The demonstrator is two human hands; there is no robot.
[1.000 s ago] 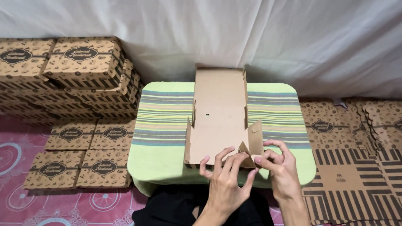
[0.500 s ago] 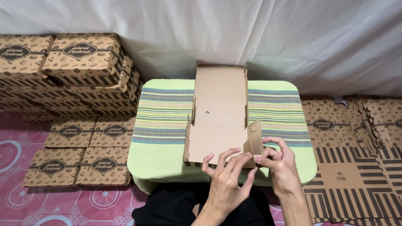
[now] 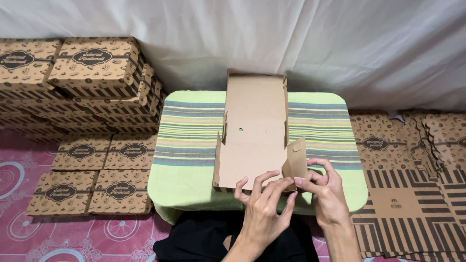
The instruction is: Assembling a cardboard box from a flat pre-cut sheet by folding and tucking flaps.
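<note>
A flat brown cardboard box blank (image 3: 252, 130) lies on a small table covered with a green striped cloth (image 3: 188, 138). Its side flaps stand partly raised. My left hand (image 3: 263, 208) presses on the near edge of the blank, fingers spread. My right hand (image 3: 322, 191) pinches the raised right-hand flap (image 3: 297, 158) near the front corner. Both hands meet at the blank's near right corner.
Folded printed brown boxes are stacked at the left (image 3: 91, 67), with more lying on the pink patterned floor mat (image 3: 93, 178). Flat printed box blanks are piled at the right (image 3: 423, 179). A white cloth (image 3: 307, 31) hangs behind. My dark-clothed lap (image 3: 196, 250) is under the table edge.
My hands have stayed at the near right corner. The right flap has been lifted a little more upright and the fingers have shifted slightly.
</note>
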